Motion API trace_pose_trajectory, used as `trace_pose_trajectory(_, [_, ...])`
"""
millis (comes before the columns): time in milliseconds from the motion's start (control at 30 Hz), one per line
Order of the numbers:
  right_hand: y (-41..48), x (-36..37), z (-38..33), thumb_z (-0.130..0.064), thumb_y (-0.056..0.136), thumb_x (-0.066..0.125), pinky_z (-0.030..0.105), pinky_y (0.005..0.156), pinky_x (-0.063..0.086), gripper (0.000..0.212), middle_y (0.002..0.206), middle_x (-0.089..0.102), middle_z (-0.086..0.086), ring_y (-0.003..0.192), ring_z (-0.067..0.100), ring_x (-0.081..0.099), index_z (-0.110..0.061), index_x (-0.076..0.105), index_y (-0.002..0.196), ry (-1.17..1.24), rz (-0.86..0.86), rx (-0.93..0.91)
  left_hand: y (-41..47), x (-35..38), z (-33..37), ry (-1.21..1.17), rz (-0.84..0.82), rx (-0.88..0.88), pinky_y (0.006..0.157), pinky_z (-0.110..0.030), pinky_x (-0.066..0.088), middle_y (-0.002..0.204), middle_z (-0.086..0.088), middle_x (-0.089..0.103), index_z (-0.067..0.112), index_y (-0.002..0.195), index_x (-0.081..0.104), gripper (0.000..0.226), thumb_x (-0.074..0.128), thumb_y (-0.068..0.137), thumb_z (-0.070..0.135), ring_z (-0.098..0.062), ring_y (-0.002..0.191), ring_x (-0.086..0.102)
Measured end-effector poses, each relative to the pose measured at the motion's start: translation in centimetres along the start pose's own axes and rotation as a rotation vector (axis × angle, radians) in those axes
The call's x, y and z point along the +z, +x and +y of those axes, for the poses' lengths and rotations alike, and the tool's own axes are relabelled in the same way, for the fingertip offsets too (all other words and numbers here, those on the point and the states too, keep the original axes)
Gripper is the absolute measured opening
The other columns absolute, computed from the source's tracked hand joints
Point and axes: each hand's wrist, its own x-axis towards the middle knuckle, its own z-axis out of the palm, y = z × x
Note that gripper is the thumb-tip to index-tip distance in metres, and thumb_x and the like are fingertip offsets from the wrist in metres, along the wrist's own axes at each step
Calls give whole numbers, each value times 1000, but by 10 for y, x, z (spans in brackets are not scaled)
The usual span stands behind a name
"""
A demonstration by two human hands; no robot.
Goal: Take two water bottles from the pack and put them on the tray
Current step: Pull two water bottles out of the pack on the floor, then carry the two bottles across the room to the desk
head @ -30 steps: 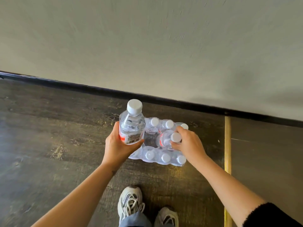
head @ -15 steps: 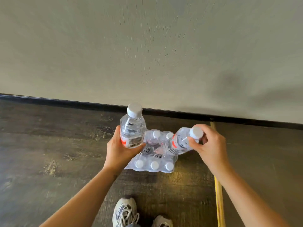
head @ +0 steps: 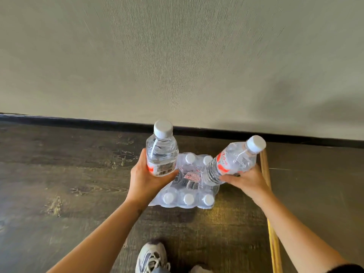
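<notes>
A shrink-wrapped pack of water bottles [head: 188, 200] lies on the dark wooden floor by the wall, its white caps showing. My left hand [head: 144, 181] grips one clear bottle [head: 161, 152] upright by its lower half, above the pack's left side. My right hand [head: 247, 182] holds a second bottle [head: 232, 161] by its base, tilted so its white cap points up and to the right, above the pack's right side. No tray is in view.
A grey wall with a black skirting board [head: 78, 123] runs just behind the pack. A yellow strip [head: 272, 233] runs along the floor on the right. My shoes [head: 151, 258] stand just short of the pack.
My right hand pulled a bottle out of the pack, lifted it and shifted its grip from the cap to the base. The left hand's bottle stayed raised.
</notes>
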Motion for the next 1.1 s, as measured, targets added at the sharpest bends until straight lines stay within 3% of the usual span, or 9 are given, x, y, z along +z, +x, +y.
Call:
trace_pose_trajectory(100, [-2,18,23,-18,57,84,3,68,48,47,99,61,-18,97,2,60,-35,57,92,1,-76,79,1,4,-4,-14,-9,6,64,-3,37,92,30,57,46,103,42,64,83,54,44,25,86,52])
trace_pose_trajectory(233, [8,31,16,-6,56,86,35,89,54,57,107,69,7,102,18,64,-15,60,105,80,-22,86,-1,-2,-1,-51,-23,-4,69,-6,38,95,28,56,42,107,43,66,83,55,44,11,87,57])
trace_pose_trajectory(300, [3,34,-3,-12,53,88,40,90,53,66,108,69,7,102,19,65,-11,57,111,82,-39,80,-7,-13,8,-68,-15,1,70,-8,40,97,25,59,42,106,45,64,83,54,45,7,90,58])
trace_pose_trajectory(400, [-17,37,-54,-29,50,88,33,85,54,69,105,69,-1,99,14,66,-18,57,111,28,-75,28,-22,-48,36,-120,33,7,70,-14,45,93,22,63,49,95,47,57,84,52,41,4,89,61])
trace_pose_trajectory(500, [-44,37,-128,-50,47,85,11,73,51,65,96,70,-22,93,-4,64,-40,53,103,-18,-140,-45,-46,-96,80,-204,77,24,76,-22,53,100,12,66,40,105,50,63,84,52,41,-6,93,65])
trace_pose_trajectory(700, [-97,42,-312,-62,52,77,-3,65,43,58,95,56,-51,91,-20,57,-66,43,98,-44,-363,-302,-111,-228,189,-383,270,113,65,-12,53,92,9,73,30,100,58,57,82,51,46,-6,84,70])
trace_pose_trajectory(867, [-159,76,-468,-63,56,69,12,78,48,57,101,62,-35,95,-1,65,-52,46,107,-40,-562,-525,-191,-360,272,-395,503,196,70,-23,58,91,6,74,25,97,62,55,81,52,48,-13,83,72])
trace_pose_trajectory(967, [-204,111,-554,-59,60,66,12,82,45,56,110,53,-31,94,-5,59,-46,43,110,-28,-694,-651,-250,-436,306,-396,676,235,71,-24,59,90,7,74,25,97,61,57,81,52,53,-13,82,71])
trace_pose_trajectory(1100, [-269,176,-650,-73,49,65,-1,66,45,63,95,55,-43,83,-20,59,-47,48,104,40,-807,-785,-327,-536,328,-349,916,251,62,-14,54,85,15,74,30,91,61,54,77,46,56,-6,78,71])
